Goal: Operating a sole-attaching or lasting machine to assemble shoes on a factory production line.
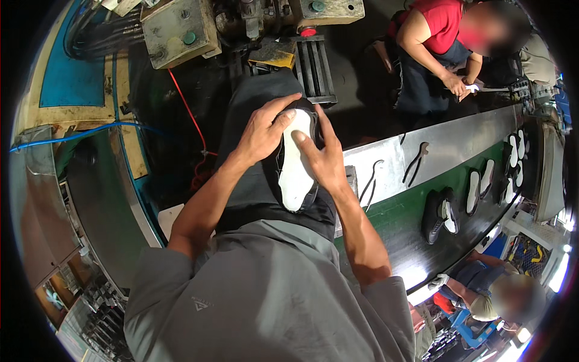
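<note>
A black shoe upper [315, 192] rests sole side up on my lap, its white insole [297, 172] facing me and the toe pointing away. From the left, my left hand [263, 131] grips the toe end, thumb lying on the insole's edge and fingers curled over the dark rim. On the opposite side my right hand [324, 158] wraps the shoe, its thumb pressed on the insole and its fingers along the outer edge. The underside of the shoe, against my dark trousers, is hidden.
Pincers [416, 163] and a second plier-like tool [371, 184] lie on the metal ledge [464, 136] at right. Beyond it, a green-and-black belt [398, 220] carries several shoes [442, 214]. A machine with buttons [181, 33] stands ahead. Two co-workers [431, 36] sit at right.
</note>
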Demonstrator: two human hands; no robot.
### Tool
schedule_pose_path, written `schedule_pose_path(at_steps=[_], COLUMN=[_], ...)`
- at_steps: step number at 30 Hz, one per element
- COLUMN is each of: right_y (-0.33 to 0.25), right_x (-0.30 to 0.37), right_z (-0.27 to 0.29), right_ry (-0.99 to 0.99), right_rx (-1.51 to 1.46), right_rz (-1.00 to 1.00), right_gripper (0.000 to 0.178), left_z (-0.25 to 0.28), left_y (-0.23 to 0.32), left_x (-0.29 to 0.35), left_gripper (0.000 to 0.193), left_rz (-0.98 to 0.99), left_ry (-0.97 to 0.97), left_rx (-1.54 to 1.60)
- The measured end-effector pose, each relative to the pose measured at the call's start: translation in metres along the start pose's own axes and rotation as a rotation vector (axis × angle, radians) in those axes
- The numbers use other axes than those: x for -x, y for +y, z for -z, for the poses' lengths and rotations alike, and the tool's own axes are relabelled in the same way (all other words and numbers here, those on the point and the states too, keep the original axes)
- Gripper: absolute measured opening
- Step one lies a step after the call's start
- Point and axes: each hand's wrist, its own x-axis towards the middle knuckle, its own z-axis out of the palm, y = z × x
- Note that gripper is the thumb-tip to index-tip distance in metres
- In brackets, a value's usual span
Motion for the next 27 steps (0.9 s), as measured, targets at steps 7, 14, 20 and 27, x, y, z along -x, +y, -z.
schedule_pose_path(at_steps=[7,14,20,27], right_y=[0.036,0.011,0.004,0.024], right_x=[0.071,0.080,0.059,0.076], right_z=[0.033,0.027,0.006,-0.009], right_ry=[-0.108,-0.012,0.010,-0.018], right_rx=[-0.029,0.142,-0.024,-0.099], right_rz=[-0.286,-0.258,-0.115,-0.198], right_gripper=[0.074,0.063,0.060,0.056], left_z=[-0.011,0.001,0.031,0.055], left_y=[-0.018,0.000,-0.011,-0.012], left_x=[0.052,0.074,0.049,-0.010], left_gripper=[0.086,0.081,0.082,0.055], left_rz=[0.256,0.509,0.256,0.136], left_ry=[-0.229,-0.305,-0.078,-0.127], left_rx=[0.070,0.462,0.318,-0.267])
